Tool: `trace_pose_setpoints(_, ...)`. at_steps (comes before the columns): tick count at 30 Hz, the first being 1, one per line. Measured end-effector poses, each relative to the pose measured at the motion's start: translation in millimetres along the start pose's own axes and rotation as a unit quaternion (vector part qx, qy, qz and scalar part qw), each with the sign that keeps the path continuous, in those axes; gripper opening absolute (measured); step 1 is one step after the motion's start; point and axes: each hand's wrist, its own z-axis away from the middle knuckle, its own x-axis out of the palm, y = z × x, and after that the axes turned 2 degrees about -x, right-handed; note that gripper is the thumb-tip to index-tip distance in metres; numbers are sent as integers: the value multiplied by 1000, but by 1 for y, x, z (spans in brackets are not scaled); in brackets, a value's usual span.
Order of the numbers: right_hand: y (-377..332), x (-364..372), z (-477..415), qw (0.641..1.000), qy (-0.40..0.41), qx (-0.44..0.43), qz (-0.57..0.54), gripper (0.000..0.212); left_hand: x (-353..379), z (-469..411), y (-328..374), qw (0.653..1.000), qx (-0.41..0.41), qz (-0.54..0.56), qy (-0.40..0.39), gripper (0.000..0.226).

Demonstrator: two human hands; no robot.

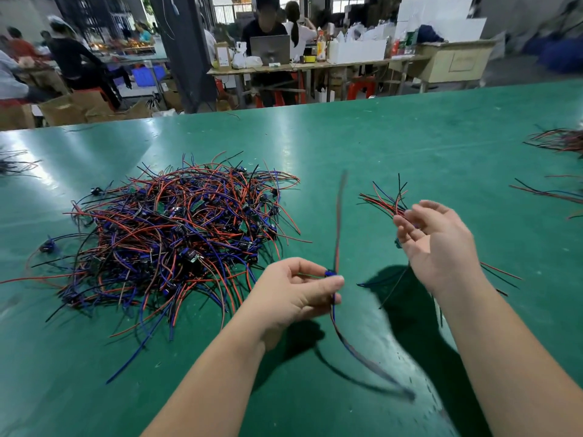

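Right of the pile (176, 234) on the green table (410, 137), my left hand (293, 294) pinches one wired piece (337, 234) at its small blue part, thumb and forefinger tight on it. Long axis near upright: one lead points up and away from me, the other trails down toward me; both blurred. Further right of the pile, my right hand (438, 244) holds the bundle (383, 200) loosely, fingers half curled, wire ends fanning up toward the pile. Judgement: lay the piece alongside the bundle, blue part level with the others, leads parallel, then close the fingers over it.
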Motion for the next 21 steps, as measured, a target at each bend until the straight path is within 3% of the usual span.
trace_pose_setpoints(2, 5, 3, 8, 989, -108, -18, 102, 17, -2, -5, 0, 998, 14, 26, 58, 33)
trace_pose_setpoints(3, 9, 4, 14, 965, -193, -30, 176, 16, -3, -7, -1, 996, 19, 38, 75, 33)
trace_pose_setpoints(6, 26, 8, 32, 827, -401, -41, 392, 28, -2, -8, -3, 994, 28, 60, 84, 34)
trace_pose_setpoints(8, 35, 9, 36, 786, -416, -77, 450, 30, -1, -8, -3, 995, 31, 54, 79, 36)
trace_pose_setpoints(12, 35, 9, 32, 813, -391, -122, 415, 19, 1, -9, -5, 996, 40, 64, 43, 36)
trace_pose_setpoints(17, 32, 4, 26, 822, -348, -130, 432, 22, 5, -6, -2, 998, 48, 47, 21, 47)
trace_pose_setpoints(21, 28, 1, 15, 845, -235, -150, 457, 23, 5, -4, 2, 998, 31, 53, 31, 50)
